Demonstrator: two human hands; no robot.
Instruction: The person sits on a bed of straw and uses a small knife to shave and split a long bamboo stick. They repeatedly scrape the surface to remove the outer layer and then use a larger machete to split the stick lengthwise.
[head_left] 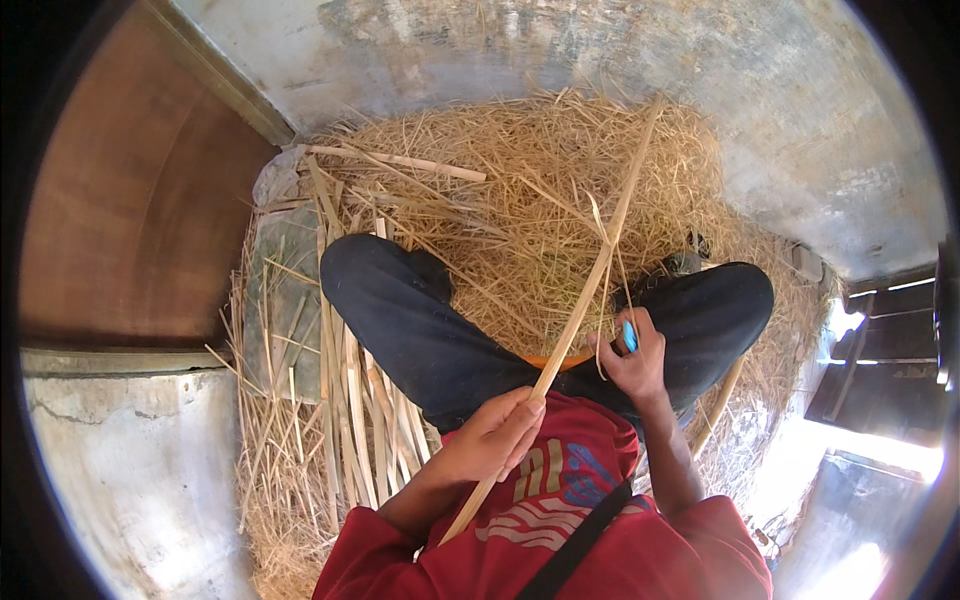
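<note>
A person sits with knees spread, and I am looking at one long strip [583, 302] slanting from the near left, by the belly, to the far right over the straw [520, 210]. The left hand [495, 437] has its fingers closed around the strip's nearer part, the thumb along the top; the rest of it runs free past the grip at both ends.

The right hand [632, 357] is just to the right of the strip, fingers curled in around one blue object [629, 336]. Only a bit of blue shows, so I can't tell what the thing is. At least two thin slivers [622, 268] hang off the strip's right side and come down toward that hand.

In the far left corner sits one pale crumpled bundle [278, 180]; whether it holds anything, I cannot tell. Something orange [545, 362], mostly hidden, shows between the legs.

On the left, beside the knee, lies a pile of cut pieces [355, 420], overlapping too much to count. One thicker piece [420, 163] lies across the far left straw, and one stick [722, 398] slants down at the right, near the other knee.
</note>
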